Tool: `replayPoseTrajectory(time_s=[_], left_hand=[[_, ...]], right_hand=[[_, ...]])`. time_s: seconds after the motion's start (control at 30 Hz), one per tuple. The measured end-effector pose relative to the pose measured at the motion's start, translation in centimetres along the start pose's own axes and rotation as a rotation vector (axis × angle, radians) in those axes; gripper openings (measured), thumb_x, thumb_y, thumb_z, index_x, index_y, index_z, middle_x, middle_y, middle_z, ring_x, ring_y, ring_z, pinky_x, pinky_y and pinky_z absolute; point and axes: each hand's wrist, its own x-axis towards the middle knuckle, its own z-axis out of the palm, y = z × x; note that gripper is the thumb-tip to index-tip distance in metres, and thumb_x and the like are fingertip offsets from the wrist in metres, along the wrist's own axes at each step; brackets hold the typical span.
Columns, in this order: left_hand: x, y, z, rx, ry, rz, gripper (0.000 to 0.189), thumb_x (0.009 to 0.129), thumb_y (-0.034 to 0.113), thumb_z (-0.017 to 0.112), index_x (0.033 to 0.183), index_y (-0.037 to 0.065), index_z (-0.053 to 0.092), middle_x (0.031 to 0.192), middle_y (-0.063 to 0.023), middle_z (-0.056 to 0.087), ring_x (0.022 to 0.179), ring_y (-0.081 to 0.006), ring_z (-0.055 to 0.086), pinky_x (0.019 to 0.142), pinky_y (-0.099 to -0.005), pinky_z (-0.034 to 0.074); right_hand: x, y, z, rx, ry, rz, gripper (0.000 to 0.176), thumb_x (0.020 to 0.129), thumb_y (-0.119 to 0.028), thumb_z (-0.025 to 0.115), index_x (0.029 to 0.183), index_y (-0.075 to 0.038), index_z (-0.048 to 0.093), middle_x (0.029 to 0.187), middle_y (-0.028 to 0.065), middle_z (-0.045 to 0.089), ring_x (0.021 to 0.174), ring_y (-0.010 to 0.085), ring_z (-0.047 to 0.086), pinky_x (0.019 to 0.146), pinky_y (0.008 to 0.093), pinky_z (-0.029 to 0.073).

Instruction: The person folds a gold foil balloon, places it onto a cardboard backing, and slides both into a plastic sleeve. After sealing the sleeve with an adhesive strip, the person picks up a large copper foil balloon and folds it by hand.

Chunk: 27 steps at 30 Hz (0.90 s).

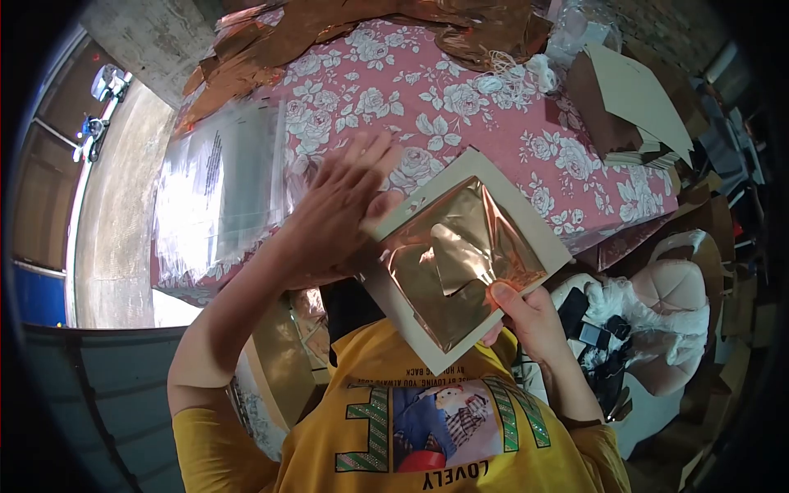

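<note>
My right hand (532,319) grips a cream-coloured card (526,201) at its lower right edge, thumb on top. A crinkled square of shiny copper-coloured foil (456,308) lies on the card, leaving a pale border around it. My left hand (341,185), slightly blurred, is at the card's left side with its fingers stretched out and nothing in them. Under and beyond it spreads a pink cloth with white roses (374,103). Left of that hand lies a stack of clear plastic bags (218,181).
Heaped copper foil sheets (312,37) cover the table's far side. White string (501,74) lies near a stack of cream cards (633,99) at the back right. A padded chair (670,304) holding dark items stands at the right, and a cardboard box (279,361) sits below my left arm.
</note>
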Motion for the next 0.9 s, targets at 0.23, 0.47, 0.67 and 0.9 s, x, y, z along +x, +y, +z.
replayPoseTrajectory(time_s=[0.23,0.47,0.67,0.9], left_hand=[[0.5,1.2,-0.2,0.043,-0.129,0.130,0.054,0.103,0.034,0.039,0.150,0.008,0.032,0.162,-0.0180,0.016,0.151,-0.0389,0.009,0.119,-0.0545,0.005],[0.9,2.5,-0.5,-0.096,-0.108,0.093,0.045,0.099,0.036,0.048,0.134,0.009,0.056,0.159,-0.0208,0.023,0.149,-0.0441,0.014,0.118,-0.0596,0.005],[0.7,4.1,-0.2,-0.021,-0.134,0.050,0.053,0.098,0.037,0.047,0.147,0.014,0.044,0.160,-0.0207,0.020,0.149,-0.0448,0.011,0.117,-0.0600,0.001],[0.5,3.5,-1.1,0.228,-0.074,0.008,0.063,0.099,0.042,0.045,0.152,0.010,0.034,0.157,-0.0212,0.025,0.149,-0.0389,0.017,0.118,-0.0564,0.004]], right_hand=[[0.3,-0.4,0.2,0.037,-0.011,0.032,0.028,0.103,-0.025,0.054,0.095,0.002,0.058,0.071,0.0120,0.065,0.056,0.0197,0.065,0.053,0.0286,0.054],[1.0,-0.5,0.4,0.072,-0.040,0.050,0.029,0.103,-0.026,0.053,0.097,0.002,0.057,0.072,0.0119,0.066,0.058,0.0203,0.066,0.053,0.0295,0.055],[1.0,-0.2,0.7,0.064,-0.026,0.057,0.030,0.103,-0.028,0.053,0.096,0.001,0.057,0.073,0.0114,0.066,0.060,0.0193,0.067,0.057,0.0284,0.054],[1.4,0.3,0.8,0.066,-0.060,0.003,0.028,0.104,-0.026,0.052,0.095,0.000,0.057,0.072,0.0107,0.065,0.058,0.0189,0.065,0.057,0.0282,0.054]])
